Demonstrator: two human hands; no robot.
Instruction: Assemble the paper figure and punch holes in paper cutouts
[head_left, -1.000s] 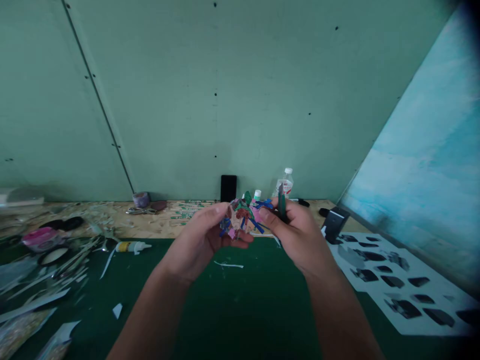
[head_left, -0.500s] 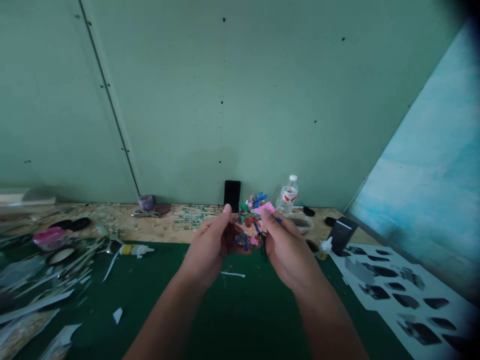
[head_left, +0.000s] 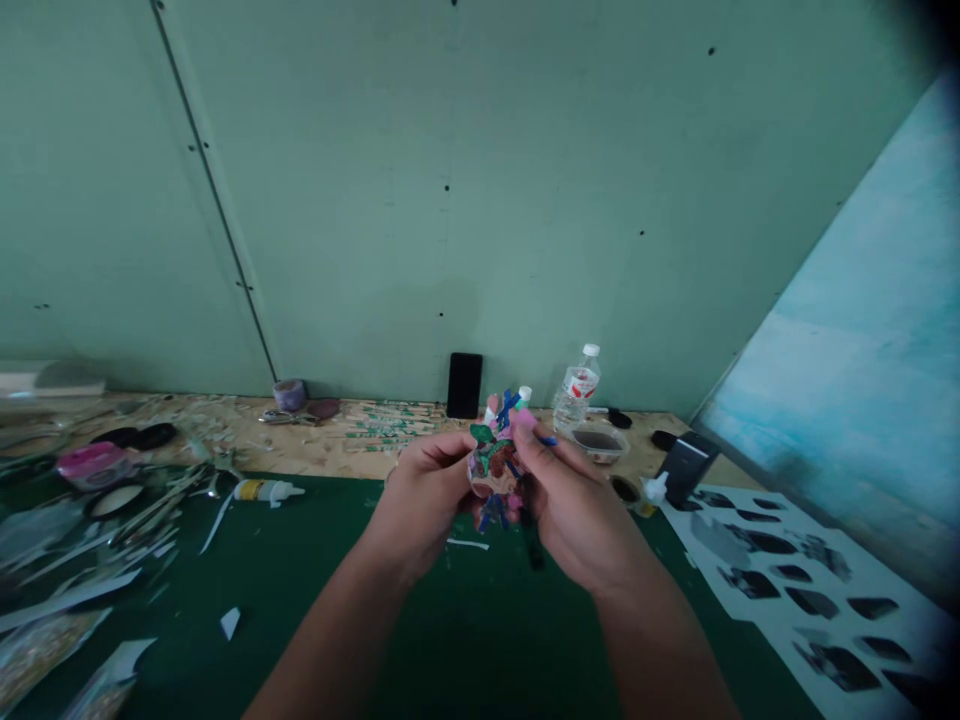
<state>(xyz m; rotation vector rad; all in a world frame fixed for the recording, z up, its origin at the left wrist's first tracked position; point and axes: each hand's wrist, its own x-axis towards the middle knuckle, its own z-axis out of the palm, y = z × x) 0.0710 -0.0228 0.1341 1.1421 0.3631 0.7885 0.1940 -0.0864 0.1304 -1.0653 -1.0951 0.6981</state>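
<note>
A small multicoloured craft piece (head_left: 493, 468), with green, pink, brown and blue parts, is held up above the table at the centre. My left hand (head_left: 421, 490) grips its left side, the fingers curled and partly hidden behind it. On the opposite side my right hand (head_left: 571, 495) pinches it, the thumb lying near a pink part at the top. Blue strips stick out at its top and bottom. Beneath the piece, a thin white strip (head_left: 468, 544) lies on the green mat (head_left: 480, 620).
A black phone (head_left: 465, 385) leans on the wall, left of a plastic bottle (head_left: 578, 388) and a clear tub (head_left: 600, 442). Glue bottles (head_left: 266, 491), thin sticks and a pink jar (head_left: 95, 465) lie left. White sheets with dark lens-like shapes (head_left: 814, 601) cover the right.
The craft piece has turned between my hands and now shows more of its front. My left thumb has come down from its raised position. The view has tilted slightly.
</note>
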